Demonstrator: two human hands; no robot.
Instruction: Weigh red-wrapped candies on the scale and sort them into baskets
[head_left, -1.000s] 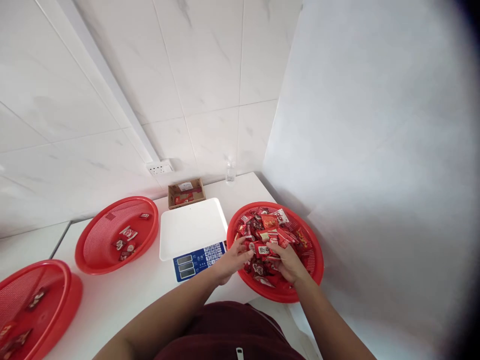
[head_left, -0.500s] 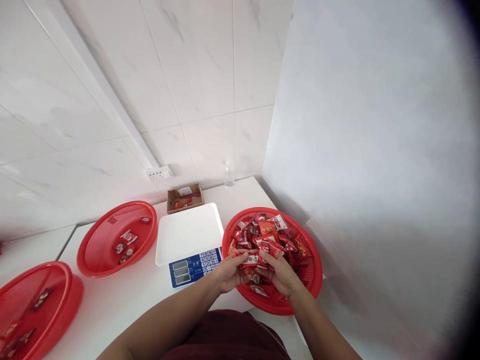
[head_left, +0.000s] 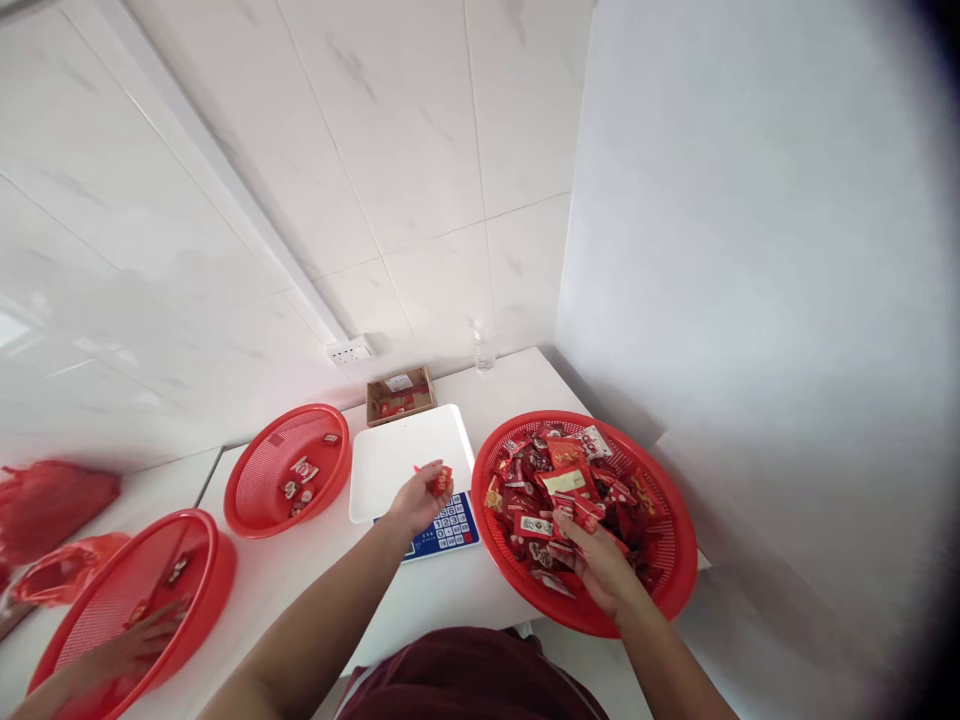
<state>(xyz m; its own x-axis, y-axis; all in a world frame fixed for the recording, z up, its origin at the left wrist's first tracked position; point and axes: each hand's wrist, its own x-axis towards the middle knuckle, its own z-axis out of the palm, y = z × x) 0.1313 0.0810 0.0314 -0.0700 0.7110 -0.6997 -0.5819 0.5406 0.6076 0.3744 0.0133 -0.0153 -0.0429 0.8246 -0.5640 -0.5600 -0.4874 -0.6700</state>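
My left hand (head_left: 421, 497) is closed around a small red snack packet (head_left: 441, 482), held over the front of the white weighing scale (head_left: 405, 455). To the right stands a red plastic basket (head_left: 671, 590), heaped with small wrapped snack packets (head_left: 566, 482), mostly red. My right hand (head_left: 596, 560) is inside that basket on the near side, its fingers curled around red packets at the top of the pile. Part of the scale's blue keypad (head_left: 452, 525) shows below my left hand; my forearm hides its displays.
Left of the scale stands a red basket (head_left: 238, 480) with several packets in it. Another person's hand (head_left: 142, 645) reaches into a nearer red basket (head_left: 214, 570). Red bags (head_left: 56, 510) lie at far left. A cardboard box (head_left: 401, 397) and clear bottle (head_left: 484, 352) stand by the wall.
My left hand has moved left out of the basket to the scale with a red packet. My right hand stays at the pile. Another person's hand has appeared in the near left basket.
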